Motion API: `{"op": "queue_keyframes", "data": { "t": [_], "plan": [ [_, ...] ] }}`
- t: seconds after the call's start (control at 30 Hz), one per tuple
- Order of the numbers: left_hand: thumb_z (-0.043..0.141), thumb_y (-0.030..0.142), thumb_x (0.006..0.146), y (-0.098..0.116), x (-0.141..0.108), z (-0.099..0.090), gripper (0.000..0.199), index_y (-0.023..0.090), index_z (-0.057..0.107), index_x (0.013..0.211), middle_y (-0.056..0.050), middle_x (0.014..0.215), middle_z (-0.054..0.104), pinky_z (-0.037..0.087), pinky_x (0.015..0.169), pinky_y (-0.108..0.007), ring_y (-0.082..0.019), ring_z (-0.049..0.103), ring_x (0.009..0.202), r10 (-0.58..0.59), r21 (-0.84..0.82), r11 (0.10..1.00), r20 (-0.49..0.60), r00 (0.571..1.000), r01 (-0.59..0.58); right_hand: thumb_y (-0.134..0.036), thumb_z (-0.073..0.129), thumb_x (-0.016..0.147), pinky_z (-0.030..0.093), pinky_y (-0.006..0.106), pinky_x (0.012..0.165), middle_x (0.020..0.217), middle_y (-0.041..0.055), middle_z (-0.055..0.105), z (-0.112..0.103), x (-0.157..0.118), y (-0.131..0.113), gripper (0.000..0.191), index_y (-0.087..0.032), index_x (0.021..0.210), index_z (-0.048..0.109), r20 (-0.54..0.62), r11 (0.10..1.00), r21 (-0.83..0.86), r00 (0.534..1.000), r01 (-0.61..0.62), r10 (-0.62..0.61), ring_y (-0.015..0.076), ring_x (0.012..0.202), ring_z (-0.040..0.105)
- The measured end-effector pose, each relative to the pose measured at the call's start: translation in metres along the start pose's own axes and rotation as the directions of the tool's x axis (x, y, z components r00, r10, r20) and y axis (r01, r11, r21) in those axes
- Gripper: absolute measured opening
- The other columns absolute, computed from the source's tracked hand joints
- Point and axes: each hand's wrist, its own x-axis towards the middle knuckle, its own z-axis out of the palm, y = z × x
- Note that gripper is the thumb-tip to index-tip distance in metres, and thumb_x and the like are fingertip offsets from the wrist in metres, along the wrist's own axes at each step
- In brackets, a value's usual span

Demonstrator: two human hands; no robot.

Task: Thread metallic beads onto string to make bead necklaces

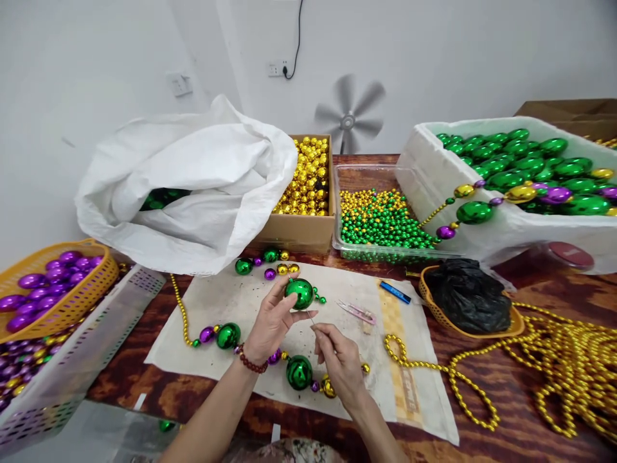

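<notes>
In my left hand (270,318) a large shiny green bead (299,294) is gripped between thumb and fingers, above the white cloth. My right hand (337,360) pinches a thin needle or wire (311,317) whose upper end points at the underside of that bead; which of the two it is I cannot tell. A strand of beads passes below both hands, with a large green bead (299,372) and a smaller purple bead (207,334) on it. Loose green and purple beads lie beyond my left hand. Pink-handled snips (357,313) rest right of the held bead.
Behind the cloth (193,379) stand a white sack (193,161), a box of gold beads (308,180), a clear bin (376,247) of small beads and a foam box (414,154). Gold bead chains (573,366) pile at right. A blue cutter (395,292) lies near a basket (429,302).
</notes>
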Motion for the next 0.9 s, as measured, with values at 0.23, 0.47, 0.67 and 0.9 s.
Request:
{"op": "queue_keyframes", "data": {
  "t": [0.23, 0.47, 0.67, 0.9],
  "plan": [
    [0.073, 0.033, 0.082, -0.021, 0.007, 0.008, 0.044, 0.026, 0.063, 0.124, -0.003, 0.109, 0.065, 0.054, 0.088, -0.034, -0.016, 0.063, 0.092, 0.046, 0.099, 0.994, -0.007, 0.999, -0.045, -0.033, 0.046, 0.097, 0.049, 0.021, 0.052, 0.079, 0.0034, 0.068, -0.013, 0.012, -0.004, 0.031, -0.017, 0.116, 0.064, 0.069, 0.997, 0.072, 0.997, -0.042, 0.037, 0.0136, 0.064, 0.067],
    [0.076, 0.032, 0.079, -0.046, 0.016, 0.013, 0.045, 0.025, 0.067, 0.123, -0.007, 0.119, 0.064, 0.047, 0.095, -0.033, -0.022, 0.062, 0.101, 0.006, 0.451, 0.892, 0.077, 0.997, -0.040, -0.052, 0.068, 0.080, 0.043, 0.021, 0.044, 0.069, 0.0080, 0.072, -0.041, 0.016, 0.016, 0.037, -0.016, 0.079, 0.063, -0.107, 0.916, 0.317, 0.950, -0.248, 0.294, 0.0184, 0.056, 0.069],
    [0.058, 0.019, 0.087, -0.028, 0.048, -0.038, 0.015, 0.020, 0.072, 0.091, -0.011, 0.100, 0.067, 0.042, 0.099, -0.043, -0.028, 0.060, 0.100, 0.189, 0.934, 0.317, 0.105, 0.976, -0.162, -0.054, 0.074, 0.073, 0.040, 0.021, 0.042, 0.071, 0.0076, 0.071, -0.068, 0.007, 0.031, 0.039, -0.016, 0.076, 0.065, -0.156, 0.904, 0.293, 0.917, -0.312, 0.367, 0.0172, 0.056, 0.065],
    [0.054, 0.013, 0.085, -0.036, 0.078, -0.051, 0.013, 0.019, 0.066, 0.088, -0.012, 0.100, 0.065, 0.038, 0.097, -0.047, -0.030, 0.054, 0.104, 0.059, 0.977, -0.125, 0.180, 0.982, -0.171, -0.054, 0.067, 0.079, 0.031, 0.023, 0.041, 0.054, -0.0001, 0.060, -0.064, -0.002, 0.039, 0.036, -0.017, 0.076, 0.064, -0.135, 0.913, 0.221, 0.916, -0.343, 0.377, 0.0127, 0.044, 0.047]
  ]
}}
